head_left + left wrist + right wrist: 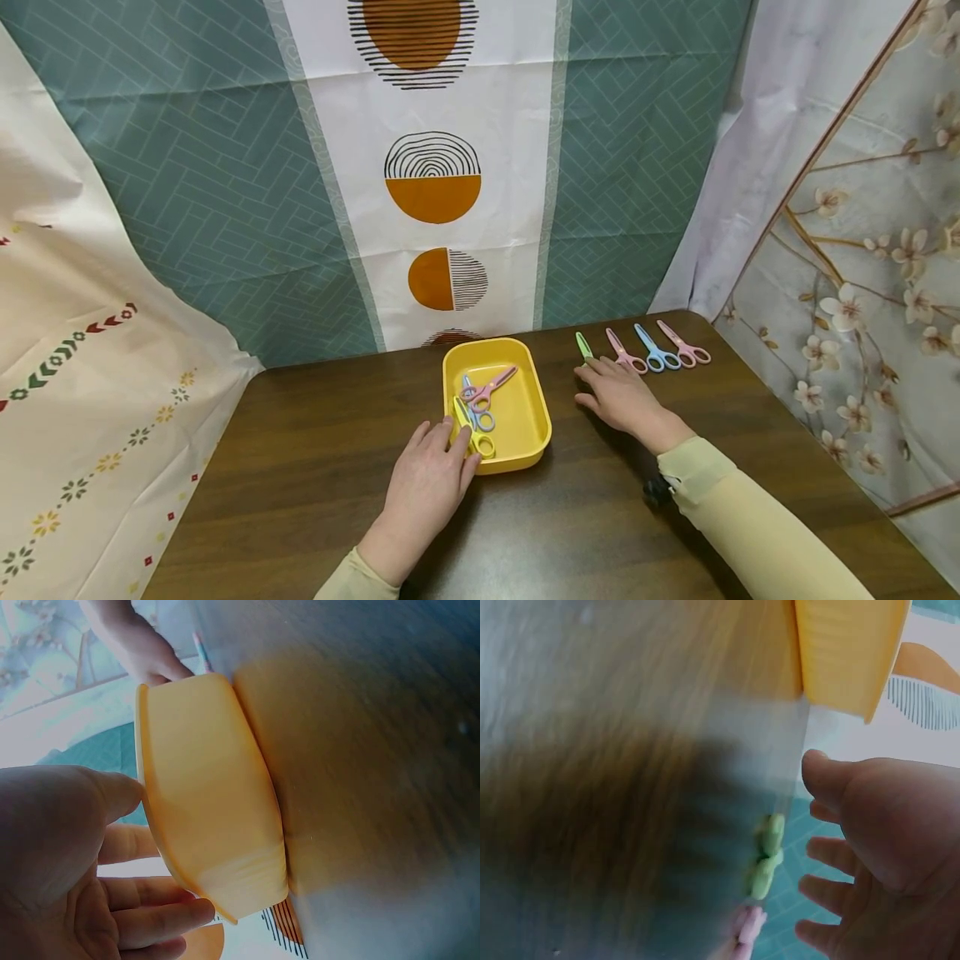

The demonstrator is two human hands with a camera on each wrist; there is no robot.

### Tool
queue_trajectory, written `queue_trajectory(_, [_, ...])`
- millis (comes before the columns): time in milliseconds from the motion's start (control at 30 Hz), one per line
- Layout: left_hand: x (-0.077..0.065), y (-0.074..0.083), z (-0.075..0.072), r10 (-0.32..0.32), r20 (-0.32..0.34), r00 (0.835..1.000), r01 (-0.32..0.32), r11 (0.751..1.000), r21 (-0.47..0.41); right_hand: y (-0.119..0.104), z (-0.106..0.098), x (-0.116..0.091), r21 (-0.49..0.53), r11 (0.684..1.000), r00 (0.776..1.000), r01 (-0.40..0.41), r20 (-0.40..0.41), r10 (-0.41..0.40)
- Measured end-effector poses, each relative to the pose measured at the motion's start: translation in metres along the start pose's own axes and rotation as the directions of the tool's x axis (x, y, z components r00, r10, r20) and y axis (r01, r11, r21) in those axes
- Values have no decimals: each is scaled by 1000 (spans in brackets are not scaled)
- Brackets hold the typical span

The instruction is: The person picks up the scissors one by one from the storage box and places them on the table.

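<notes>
At the near left corner of a yellow tray (538,407), my left hand (426,475) rests on the rim with its fingers spread and relaxed. Inside the tray lie yellow scissors (483,446), blue scissors (486,422) and pink scissors (501,378), partly overlapping. My right hand (618,396) is over green scissors (583,343), whose handles it hides in the head view. Seen from the right wrist, its fingers are apart and hold nothing, and the green handles (763,862) lie on the table beyond them.
To the right of the green pair, pink scissors (627,354), blue scissors (657,350) and more pink scissors (684,345) lie in a row near the far edge of the brown table (315,467). Patterned cloths (225,192) hang behind and at both sides.
</notes>
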State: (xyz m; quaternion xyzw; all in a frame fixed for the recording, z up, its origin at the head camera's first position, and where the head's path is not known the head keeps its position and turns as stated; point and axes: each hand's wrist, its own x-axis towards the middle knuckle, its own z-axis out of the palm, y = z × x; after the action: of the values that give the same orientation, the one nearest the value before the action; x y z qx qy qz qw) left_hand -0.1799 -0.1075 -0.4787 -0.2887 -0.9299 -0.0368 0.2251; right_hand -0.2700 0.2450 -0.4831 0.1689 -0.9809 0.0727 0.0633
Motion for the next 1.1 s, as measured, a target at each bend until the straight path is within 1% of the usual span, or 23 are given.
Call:
queue_trajectory(100, [0, 0, 1, 6, -11, 1000, -6, 1000, 1, -8, -5, -1, -2, 1000, 999, 11, -30, -11])
queue_trajectory(333, [-1, -1, 1, 10, -12, 1000, -10, 1000, 11, -26, -8, 0, 0, 1000, 999, 27, -23, -27])
queue_trajectory(533, [0, -1, 1, 6, -9, 1000, -6, 1000, 14, -45, -17, -2, 7, 998, 996, 68, -50, -68])
queue_trajectory(633, [0, -1, 1, 7, -11, 1000, -7, 1000, 15, -54, -19, -2, -19, 994, 988, 108, -106, -109])
queue_trajectory(733, [0, -1, 1, 9, -12, 1000, -9, 1000, 16, -61, -20, -2, -52, 989, 973, 135, -179, -143])
queue_trajectory(800, [1, -1, 0, 9, -11, 1000, -9, 1000, 15, -67, -23, -1, -59, 987, 965, 149, -210, -158])
queue_trajectory(900, [2, -1, -1, 9, -14, 1000, -9, 1000, 10, -76, -27, 1, -38, 987, 968, 154, -197, -158])
queue_trajectory(1000, [2, -1, -1, 7, -12, 1000, -7, 1000, 7, -87, -29, 3, -23, 986, 973, 165, -159, -166])
queue_trajectory(1100, [2, 0, -1, 6, -10, 1000, -6, 1000, 5, -96, -27, 5, -31, 982, 973, 186, -135, -189])
